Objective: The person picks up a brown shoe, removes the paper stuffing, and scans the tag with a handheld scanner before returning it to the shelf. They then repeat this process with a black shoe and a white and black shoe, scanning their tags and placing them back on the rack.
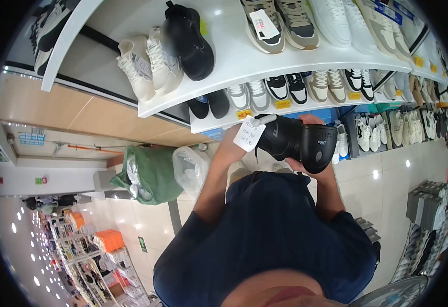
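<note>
White shelves (230,53) of shoes (270,43) stand ahead. My right hand (312,119) grips a black shoe (281,140) before them; the left hand (229,139) is mostly hidden behind its white tag (249,134), so I can't tell its hold.

A person in a dark blue shirt (265,225) holds a black shoe (281,138) in front of a shelf. The right hand (311,118) grips it around the end marked with light lettering; the left hand (230,139) is mostly hidden behind a handwritten tag (249,134) and the shoe. On the upper shelf (224,84), two cream shoes (164,64) stand near the left front corner, just beside a dark shoe (196,56). Farther right come grey-beige shoes (298,25) and white sneakers (331,23). Yellow price labels (283,104) line the lower shelf's front edge. A green bag (160,179) and a clear plastic bag (189,171) stand to the person's left.
</note>
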A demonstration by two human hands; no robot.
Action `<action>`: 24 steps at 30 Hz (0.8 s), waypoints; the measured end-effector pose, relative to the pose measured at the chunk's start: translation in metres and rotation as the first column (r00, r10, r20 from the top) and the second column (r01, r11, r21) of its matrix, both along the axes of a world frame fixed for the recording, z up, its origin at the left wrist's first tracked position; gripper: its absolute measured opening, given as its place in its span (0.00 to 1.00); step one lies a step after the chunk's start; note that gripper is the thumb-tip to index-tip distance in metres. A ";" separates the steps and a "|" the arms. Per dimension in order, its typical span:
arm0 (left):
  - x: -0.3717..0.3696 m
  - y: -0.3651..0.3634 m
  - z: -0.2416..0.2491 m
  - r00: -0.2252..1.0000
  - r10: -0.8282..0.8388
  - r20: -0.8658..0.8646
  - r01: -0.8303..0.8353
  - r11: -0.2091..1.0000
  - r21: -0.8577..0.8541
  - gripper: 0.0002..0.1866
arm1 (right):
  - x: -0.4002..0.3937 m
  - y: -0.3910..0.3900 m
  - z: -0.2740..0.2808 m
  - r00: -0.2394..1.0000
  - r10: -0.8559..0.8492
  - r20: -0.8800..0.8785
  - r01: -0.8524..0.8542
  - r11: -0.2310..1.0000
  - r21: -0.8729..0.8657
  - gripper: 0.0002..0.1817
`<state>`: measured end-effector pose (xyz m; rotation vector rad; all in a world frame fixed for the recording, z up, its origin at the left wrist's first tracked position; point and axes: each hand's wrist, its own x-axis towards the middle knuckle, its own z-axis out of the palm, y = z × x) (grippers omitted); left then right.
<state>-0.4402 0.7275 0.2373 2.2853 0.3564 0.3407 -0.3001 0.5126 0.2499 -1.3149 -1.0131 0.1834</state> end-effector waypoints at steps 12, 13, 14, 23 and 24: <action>-0.020 0.000 -0.003 0.977 0.148 0.152 0.048 0.541 -0.840 0.15 | 0.017 0.002 -0.024 0.905 0.193 -0.380 -0.091 0.958 0.272 0.59; -0.020 -0.004 0.006 0.975 0.164 0.149 0.032 0.560 -0.828 0.13 | 0.017 0.002 -0.027 0.902 0.201 -0.383 -0.102 0.959 0.265 0.59; -0.020 -0.005 0.011 0.972 0.180 0.149 0.018 0.579 -0.815 0.13 | 0.018 0.001 -0.029 0.904 0.205 -0.375 -0.110 0.960 0.259 0.59; -0.015 0.004 0.000 0.951 0.307 -0.050 -0.264 0.713 -0.650 0.13 | -0.003 0.013 -0.013 0.899 0.185 -0.398 -0.163 0.983 0.091 0.53; -0.013 0.006 -0.004 0.935 0.348 -0.070 -0.339 0.815 -0.469 0.15 | -0.004 0.016 -0.019 0.972 0.091 -0.218 -0.093 0.996 -0.001 0.53</action>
